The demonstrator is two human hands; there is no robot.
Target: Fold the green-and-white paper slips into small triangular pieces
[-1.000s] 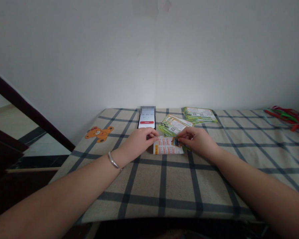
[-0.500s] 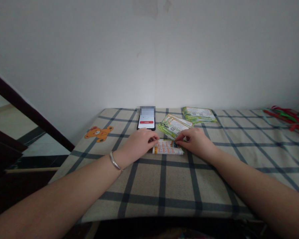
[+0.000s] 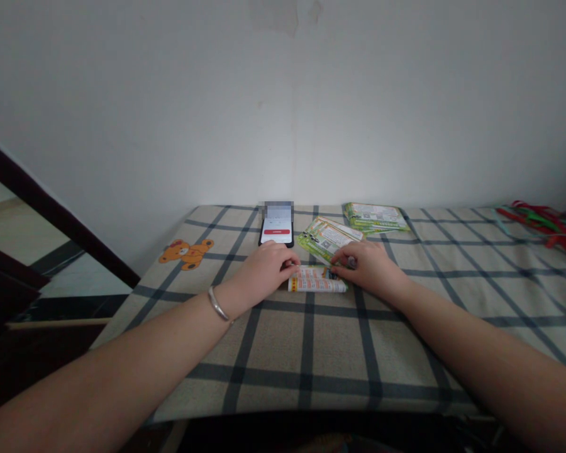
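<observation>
A printed paper leaflet (image 3: 315, 280), white with orange blocks of text and a rolled or folded near edge, lies on the checked cloth between my hands. My left hand (image 3: 270, 267) has its curled fingers closed at the leaflet's upper left corner. At the opposite corner, my right hand (image 3: 365, 267) has thumb and forefinger bent over the paper's edge, the fingertips close together. Just beyond the leaflet is a fanned pile of green and white leaflets (image 3: 330, 236), its near right part covered by my right hand.
A phone (image 3: 277, 231) with a lit screen leans near the wall. Another stack of green leaflets (image 3: 376, 216) lies to its right. A bear figure (image 3: 186, 253) marks the tablecloth (image 3: 334, 340) at left. Red and green strips (image 3: 554, 226) lie far right.
My right hand has shifted slightly left, and its thumb and forefinger have changed position a little at the leaflet's corner. My left hand stays at its corner.
</observation>
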